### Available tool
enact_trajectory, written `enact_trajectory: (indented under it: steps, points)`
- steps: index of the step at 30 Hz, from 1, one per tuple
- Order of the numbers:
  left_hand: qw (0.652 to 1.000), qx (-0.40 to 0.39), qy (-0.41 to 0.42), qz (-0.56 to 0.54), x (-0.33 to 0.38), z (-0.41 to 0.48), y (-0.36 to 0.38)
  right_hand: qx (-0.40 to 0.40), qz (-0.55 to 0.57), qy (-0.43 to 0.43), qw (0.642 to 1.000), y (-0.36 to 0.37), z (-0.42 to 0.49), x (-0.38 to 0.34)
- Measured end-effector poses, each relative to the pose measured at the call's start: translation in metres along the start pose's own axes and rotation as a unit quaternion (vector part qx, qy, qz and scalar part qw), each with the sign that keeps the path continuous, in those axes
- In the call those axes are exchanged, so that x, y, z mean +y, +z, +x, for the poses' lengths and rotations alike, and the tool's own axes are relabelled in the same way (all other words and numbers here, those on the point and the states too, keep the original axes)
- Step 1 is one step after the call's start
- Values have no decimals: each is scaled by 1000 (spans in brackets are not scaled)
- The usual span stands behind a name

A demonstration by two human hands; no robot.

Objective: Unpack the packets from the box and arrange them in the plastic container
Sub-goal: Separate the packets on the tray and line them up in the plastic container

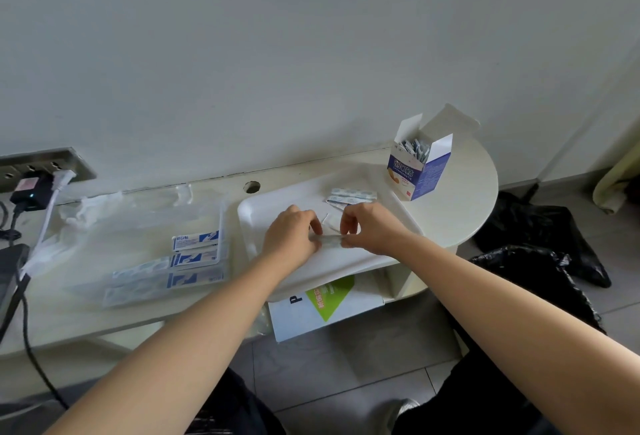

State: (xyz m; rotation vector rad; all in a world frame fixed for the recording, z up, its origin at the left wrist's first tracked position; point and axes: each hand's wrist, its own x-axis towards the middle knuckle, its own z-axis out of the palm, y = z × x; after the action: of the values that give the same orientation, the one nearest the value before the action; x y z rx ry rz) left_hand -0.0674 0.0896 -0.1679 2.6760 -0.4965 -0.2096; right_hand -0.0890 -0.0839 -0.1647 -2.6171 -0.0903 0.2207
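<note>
As left hand (292, 232) and right hand (370, 227) pinch it, packet (330, 240) lies crosswise.

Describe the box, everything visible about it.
The box is small and looks like cardboard, blue and white outside with printed lettering, plain white inside. Its top flaps stand open, showing packets packed upright inside. It stands upright on the table's rounded right end, beside the far right corner of the white tray.

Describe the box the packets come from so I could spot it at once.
Look at the rounded right end of the cream table. The box stands upright there, just beyond the far right corner of the white tray. It is the only blue-and-white carton, with its top flaps open and small packets showing inside.
</note>
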Motion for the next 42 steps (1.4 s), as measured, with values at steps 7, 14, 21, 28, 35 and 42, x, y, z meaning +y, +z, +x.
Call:
enact_trajectory:
  steps: [7, 14, 21, 28, 35, 42]
  points:
    - [997, -23, -57, -52, -21, -8, 5, 14, 7, 35, 999, 8, -2, 11]
    - [990, -52, -61, -112, -7, -5, 11, 3, 55, 30, 998, 12, 0, 9]
    - [994, -16, -47, -100, -14, -6, 11, 23, 75, 31, 996, 14, 2, 10]
    - [997, -3, -32, -70, -15, -2, 14, 15, 89, 35, 995, 16, 3, 7]
    - [999, 21, 34, 9, -12, 0, 8, -29, 155, 24, 987, 9, 3, 5]
    - [999, 6, 31, 13, -28, -9, -5, 47, 24, 67, 996, 8, 14, 20]
